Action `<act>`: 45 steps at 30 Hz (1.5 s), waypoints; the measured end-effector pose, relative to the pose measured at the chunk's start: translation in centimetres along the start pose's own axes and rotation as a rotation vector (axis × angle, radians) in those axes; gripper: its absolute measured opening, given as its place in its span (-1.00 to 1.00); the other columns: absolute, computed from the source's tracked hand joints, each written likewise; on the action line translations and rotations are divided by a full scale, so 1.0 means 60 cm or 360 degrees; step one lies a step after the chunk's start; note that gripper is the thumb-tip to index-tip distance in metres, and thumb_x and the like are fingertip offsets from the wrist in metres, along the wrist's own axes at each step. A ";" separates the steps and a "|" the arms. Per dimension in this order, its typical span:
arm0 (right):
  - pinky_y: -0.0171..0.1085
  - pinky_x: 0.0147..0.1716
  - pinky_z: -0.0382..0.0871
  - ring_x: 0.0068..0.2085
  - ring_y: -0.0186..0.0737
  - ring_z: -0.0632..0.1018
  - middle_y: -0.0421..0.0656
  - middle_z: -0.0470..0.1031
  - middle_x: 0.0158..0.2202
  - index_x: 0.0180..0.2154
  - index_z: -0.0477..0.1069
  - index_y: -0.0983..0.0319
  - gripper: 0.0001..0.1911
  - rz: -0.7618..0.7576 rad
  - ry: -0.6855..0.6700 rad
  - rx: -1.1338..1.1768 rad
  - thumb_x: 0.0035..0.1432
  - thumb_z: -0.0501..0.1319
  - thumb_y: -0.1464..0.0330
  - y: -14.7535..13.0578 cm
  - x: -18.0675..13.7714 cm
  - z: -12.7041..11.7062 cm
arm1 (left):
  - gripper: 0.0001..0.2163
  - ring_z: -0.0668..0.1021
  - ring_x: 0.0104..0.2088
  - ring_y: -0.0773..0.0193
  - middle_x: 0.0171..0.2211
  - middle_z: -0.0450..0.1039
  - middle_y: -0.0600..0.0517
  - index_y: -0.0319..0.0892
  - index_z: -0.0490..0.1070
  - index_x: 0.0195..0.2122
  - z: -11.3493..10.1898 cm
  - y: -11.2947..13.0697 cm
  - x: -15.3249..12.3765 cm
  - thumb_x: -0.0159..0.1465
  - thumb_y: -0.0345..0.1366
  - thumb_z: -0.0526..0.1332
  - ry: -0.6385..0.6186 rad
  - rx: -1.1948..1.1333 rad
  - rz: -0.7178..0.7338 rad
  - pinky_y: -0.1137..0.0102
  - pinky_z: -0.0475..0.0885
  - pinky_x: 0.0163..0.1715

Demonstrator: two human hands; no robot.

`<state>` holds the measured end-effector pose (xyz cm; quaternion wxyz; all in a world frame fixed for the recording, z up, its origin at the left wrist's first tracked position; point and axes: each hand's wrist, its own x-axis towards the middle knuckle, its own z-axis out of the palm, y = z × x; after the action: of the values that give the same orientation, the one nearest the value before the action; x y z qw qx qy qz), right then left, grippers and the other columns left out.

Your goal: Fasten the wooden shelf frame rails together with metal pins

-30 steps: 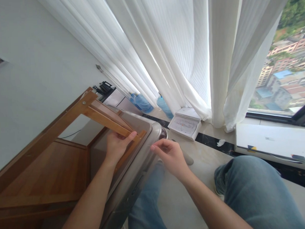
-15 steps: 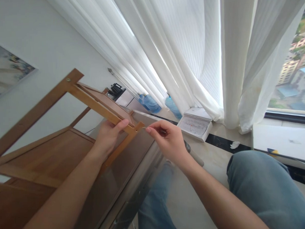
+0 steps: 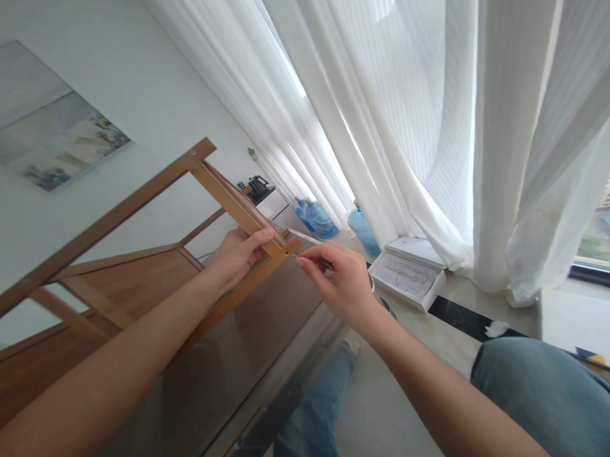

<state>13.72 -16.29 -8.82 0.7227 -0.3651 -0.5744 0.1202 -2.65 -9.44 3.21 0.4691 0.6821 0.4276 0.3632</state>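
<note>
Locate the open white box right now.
In the head view, the open white box lies on the floor right of centre, beyond the right hand, at the foot of the white curtains, with a blue water bottle to its left.

A frame fills the left side, with a table beneath and in front of its near corner. The left hand is on the frame near that corner; the right hand, just to the right, holds a pin beside the frame's end. Behind, a picture hangs on the wall at far left, and a kettle stands on a cabinet beyond the frame. Right of the cabinet, jugs stand by the curtains. An open box lies on the floor at the curtains' foot, with a tissue to its right and a long box farther right, below the window.
</note>
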 end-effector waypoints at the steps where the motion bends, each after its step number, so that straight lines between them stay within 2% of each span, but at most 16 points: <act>1: -0.30 -0.33 0.29 -0.38 -0.30 0.47 -0.24 0.49 -0.43 -0.31 0.55 0.19 -0.89 -0.0016 -0.0012 -0.0020 0.31 0.31 0.35 0.000 0.001 0.002 | -0.79 0.62 -0.34 0.27 -0.35 0.60 0.01 -0.27 0.55 -0.26 0.001 0.000 -0.001 0.20 -0.23 0.43 0.0001 -0.0017 -0.0003 0.35 0.59 -0.16; 7: -0.30 -0.31 0.28 -0.36 -0.29 0.48 -0.23 0.49 -0.40 -0.29 0.52 0.18 -0.88 -0.0102 -0.0081 -0.0131 0.35 0.27 0.34 0.000 0.007 0.012 | -0.74 0.61 -0.28 0.22 -0.29 0.59 -0.02 -0.28 0.54 -0.23 0.000 -0.004 0.002 0.16 -0.21 0.46 0.0028 -0.0068 0.0015 0.32 0.57 -0.18; 16: -0.27 -0.32 0.27 -0.32 -0.22 0.51 -0.17 0.51 -0.36 -0.31 0.48 0.21 -0.82 -0.0127 -0.0198 -0.0427 0.39 0.19 0.35 -0.005 0.016 0.024 | -0.66 0.63 -0.12 0.06 -0.16 0.61 -0.13 -0.31 0.57 -0.10 -0.009 -0.018 0.005 0.19 -0.18 0.44 -0.0023 -0.0027 0.0081 0.15 0.52 -0.02; 20: -0.25 -0.32 0.26 -0.29 -0.17 0.53 -0.14 0.53 -0.34 -0.32 0.46 0.21 -0.79 -0.0154 -0.0258 -0.0643 0.41 0.16 0.34 -0.014 0.015 0.026 | -0.66 0.63 -0.12 0.07 -0.19 0.63 -0.11 -0.29 0.58 -0.11 -0.004 -0.024 0.003 0.18 -0.17 0.45 -0.0017 -0.0021 0.0118 0.17 0.51 0.00; 25: -0.21 -0.41 0.15 -0.33 -0.16 0.50 -0.12 0.54 -0.35 -0.38 0.42 0.19 -0.77 -0.0169 -0.0287 -0.0911 0.39 0.18 0.37 -0.020 0.008 0.025 | -0.63 0.65 -0.12 0.05 -0.15 0.65 -0.11 -0.28 0.58 -0.12 0.009 -0.038 -0.003 0.17 -0.10 0.44 0.0072 0.0135 0.0136 0.22 0.53 -0.06; 31: -0.22 -0.36 0.23 -0.31 -0.15 0.50 -0.11 0.53 -0.35 -0.36 0.44 0.19 -0.76 -0.0071 -0.0307 -0.0758 0.41 0.15 0.36 0.008 -0.029 0.018 | -0.64 0.65 -0.23 0.08 -0.29 0.64 -0.03 -0.25 0.57 -0.23 0.027 -0.076 -0.017 0.15 -0.03 0.42 0.0264 0.0510 0.0185 0.31 0.52 -0.21; 37: -0.25 -0.32 0.28 -0.34 -0.19 0.51 -0.18 0.52 -0.39 -0.34 0.47 0.18 -0.86 0.0219 -0.0288 -0.0483 0.33 0.25 0.38 0.053 -0.080 0.006 | -0.71 0.65 -0.27 0.08 -0.34 0.64 -0.02 -0.22 0.56 -0.33 0.063 -0.107 -0.035 0.15 -0.07 0.41 0.0245 0.0705 0.0256 0.31 0.53 -0.27; 45: -0.28 -0.34 0.29 -0.35 -0.21 0.53 -0.20 0.54 -0.38 -0.32 0.49 0.19 -0.90 0.0318 -0.0343 -0.0477 0.29 0.26 0.43 0.078 -0.109 -0.004 | -0.73 0.67 -0.30 0.07 -0.34 0.66 -0.04 -0.21 0.56 -0.34 0.078 -0.153 -0.043 0.15 -0.09 0.41 0.0279 0.0802 0.0232 0.32 0.55 -0.32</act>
<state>13.04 -16.98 -16.83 0.5792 -0.5086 -0.6209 0.1428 -1.63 -11.61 -7.12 0.2185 0.7722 0.4931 0.3359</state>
